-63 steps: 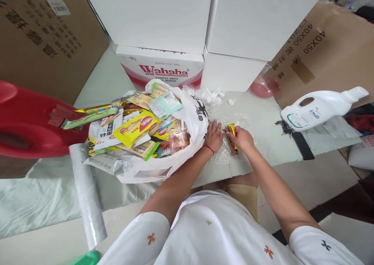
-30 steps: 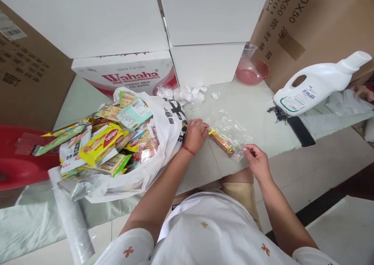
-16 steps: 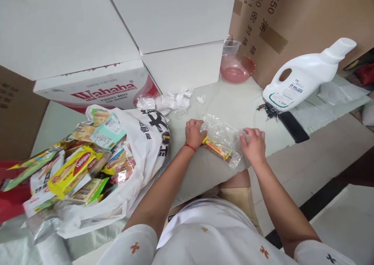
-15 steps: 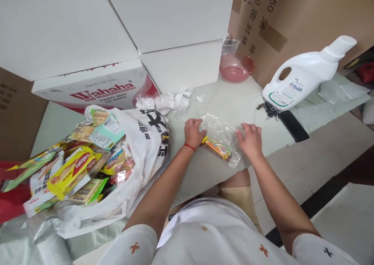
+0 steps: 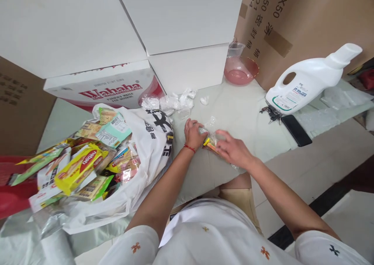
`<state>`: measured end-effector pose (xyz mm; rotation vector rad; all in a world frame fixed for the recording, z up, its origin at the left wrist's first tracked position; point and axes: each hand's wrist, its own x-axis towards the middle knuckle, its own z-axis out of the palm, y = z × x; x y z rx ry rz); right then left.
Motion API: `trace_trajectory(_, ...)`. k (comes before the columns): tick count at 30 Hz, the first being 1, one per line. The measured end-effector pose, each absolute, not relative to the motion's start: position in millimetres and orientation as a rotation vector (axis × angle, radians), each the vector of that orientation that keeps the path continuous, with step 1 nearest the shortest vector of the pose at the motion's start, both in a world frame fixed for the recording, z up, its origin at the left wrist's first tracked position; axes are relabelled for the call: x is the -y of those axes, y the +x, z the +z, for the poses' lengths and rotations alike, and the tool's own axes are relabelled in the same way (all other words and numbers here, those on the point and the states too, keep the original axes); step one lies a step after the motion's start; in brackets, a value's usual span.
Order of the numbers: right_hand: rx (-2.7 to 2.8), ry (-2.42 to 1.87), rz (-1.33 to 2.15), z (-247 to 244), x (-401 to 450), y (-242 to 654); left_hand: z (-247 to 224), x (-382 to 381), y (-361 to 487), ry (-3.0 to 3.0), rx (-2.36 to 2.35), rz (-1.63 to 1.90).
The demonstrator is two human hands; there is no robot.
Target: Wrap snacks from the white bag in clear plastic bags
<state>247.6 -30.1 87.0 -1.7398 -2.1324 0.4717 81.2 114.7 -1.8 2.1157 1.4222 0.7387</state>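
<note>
A yellow-ended snack packet (image 5: 210, 145) lies on the table in a thin clear plastic bag (image 5: 210, 121), crumpled around it. At the packet's left end, my left hand (image 5: 195, 134) has its fingers curled on the bunched plastic. My right hand (image 5: 235, 150) reaches over the packet from the right. Its fingers are bent onto the plastic and hide much of the packet's right half. A bit of the bag shows beneath that hand.
To the left, a white carrier bag (image 5: 152, 140) overflows with snack packets. Small clear-wrapped bundles (image 5: 175, 101) lie before a Wahaha carton (image 5: 111, 89). On the right are a white detergent bottle (image 5: 309, 80), keys (image 5: 271, 113) and a phone (image 5: 296, 130). A pink bowl (image 5: 241, 72) stands behind.
My right hand has moved left, onto the packet. The plastic that was spread out between my hands is now gathered in around the packet. My left hand has barely moved.
</note>
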Motion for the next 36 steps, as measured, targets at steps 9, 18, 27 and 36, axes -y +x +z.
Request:
trace_trajectory(9,2.377,-1.707,0.537,66,47,218,19,-120,45,1.787,-1.496,0.684)
trace_trajectory(18,2.469,-1.715,0.475,69,51,208,31,-90,39,1.908,-1.669,0.377)
trace_trajectory(27,2.342,-1.722,0.598,66,45,217,59,-58,65,2.04,-1.087,0.65)
trace_trajectory(36,2.433,-1.847,0.406,83,70,198,40,-32,66,2.148,-0.778,0.562)
